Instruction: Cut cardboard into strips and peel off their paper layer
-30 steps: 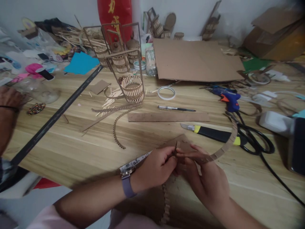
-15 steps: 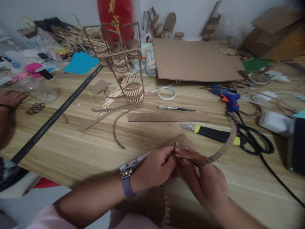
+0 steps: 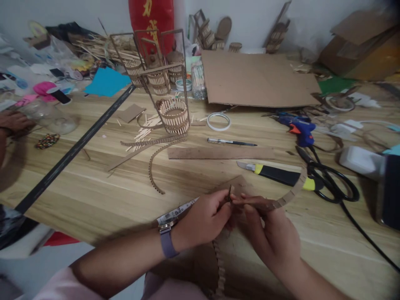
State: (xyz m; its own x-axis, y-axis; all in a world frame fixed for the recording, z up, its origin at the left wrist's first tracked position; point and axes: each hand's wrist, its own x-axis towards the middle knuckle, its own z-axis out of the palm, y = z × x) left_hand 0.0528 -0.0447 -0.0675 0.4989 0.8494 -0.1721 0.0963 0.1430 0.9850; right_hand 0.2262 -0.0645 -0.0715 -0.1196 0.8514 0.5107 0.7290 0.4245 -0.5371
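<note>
Clearly, I'm working at close quarters: both bare hands are meeting above a flat brown cardboard piece (image 3: 239, 183) on the pale wood-grain table (image 3: 125, 208). The left hand (image 3: 200, 218) is pinching, thumb against finger, and the right hand (image 3: 278, 237) is gripping beside it, both clamped on a narrow, brown, notched cardboard strip (image 3: 290, 196).

What I'm attending to is how that strip is lying: its long axis is running rightward from the pinching fingertips, along the right fingers, then curving up and away across the view of the black-and-yellow utility knife (image 3: 278, 174). I can't tell whether it's touching the knife. The right hand is sitting nearer that free end. Below the left hand, a ridged brown cardboard length (image 3: 219, 266) is hanging toward the lap; the fingers are hiding whether the two are joining.
</note>
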